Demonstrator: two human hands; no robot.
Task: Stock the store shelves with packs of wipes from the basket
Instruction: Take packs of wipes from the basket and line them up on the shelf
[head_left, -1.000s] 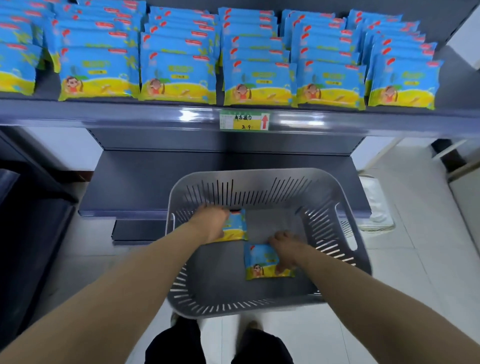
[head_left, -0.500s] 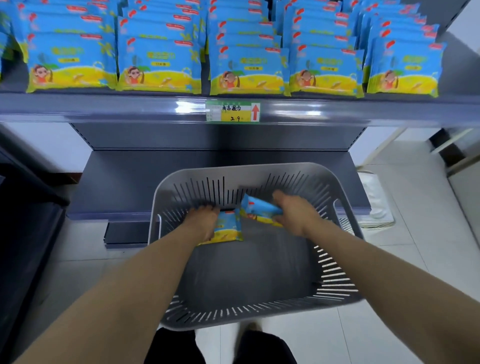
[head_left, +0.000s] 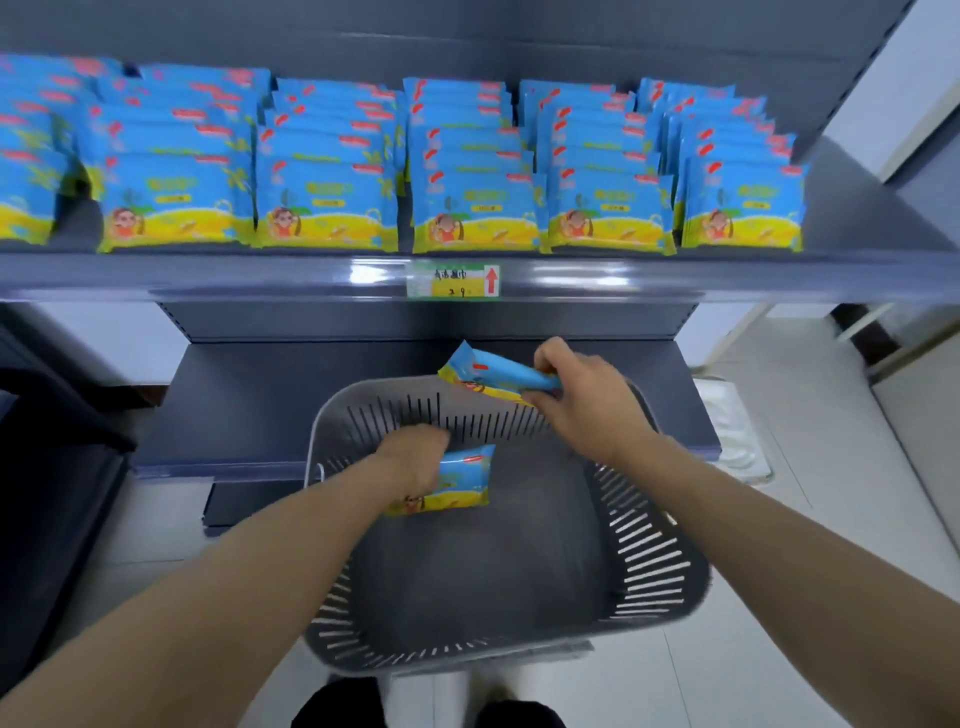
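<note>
Nearing the end of the stocking, by the look of things. Gripping 1 pack of wipes (head_left: 493, 375) in the right hand (head_left: 587, 402), fingers curled round its near end, raised just above the far rim of the basket (head_left: 675, 571) and well below the upper shelf (head_left: 208, 278). Clutching a 2nd pack (head_left: 465, 480) in the left hand (head_left: 415, 457), fingers wrapped over its left edge, low inside the basket near the far wall. Showing no further packs in the basket. Up top, already lined with several rows of packs (head_left: 467, 208), stacked front to back. Left to do, most likely: lifting these 2 up and slotting them into a row.
</note>
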